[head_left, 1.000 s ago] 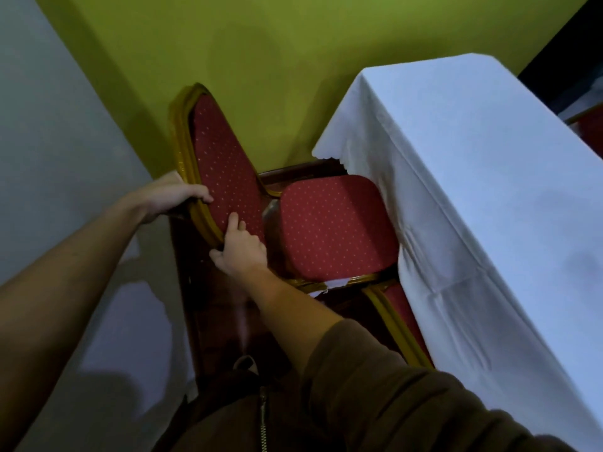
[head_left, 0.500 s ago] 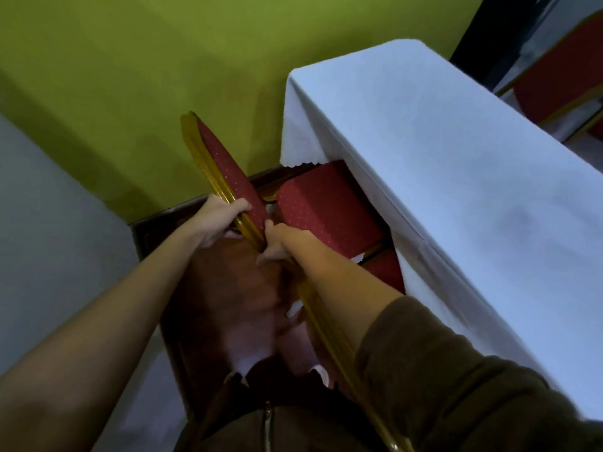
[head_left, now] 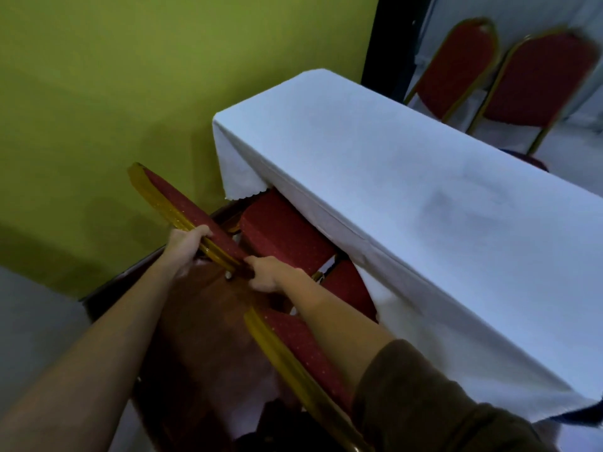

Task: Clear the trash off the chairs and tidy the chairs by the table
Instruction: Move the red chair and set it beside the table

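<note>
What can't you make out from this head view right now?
- Chair seat: far part hidden under the white tablecloth, so any trash there is unseen.
- Two far chairs: motion-blurred, seats hidden behind the table.
- Nearer chair back: lower end leaves the bottom edge.

Overall light: dim, indoor, cool bluish cast.
Brightest area: the white tablecloth (head_left: 408,203), evenly lit, no glare.
Shadows: soft dark patch on the green wall (head_left: 130,93) left of the tablecloth; deep shade on the floor below the tablecloth's near edge.
Blur: the two red chairs (head_left: 509,76) beyond the tablecloth are smeared; the forearms look soft.
Distortion: wide-angle bending, the tablecloth's long edges splay towards the frame corners.
</note>
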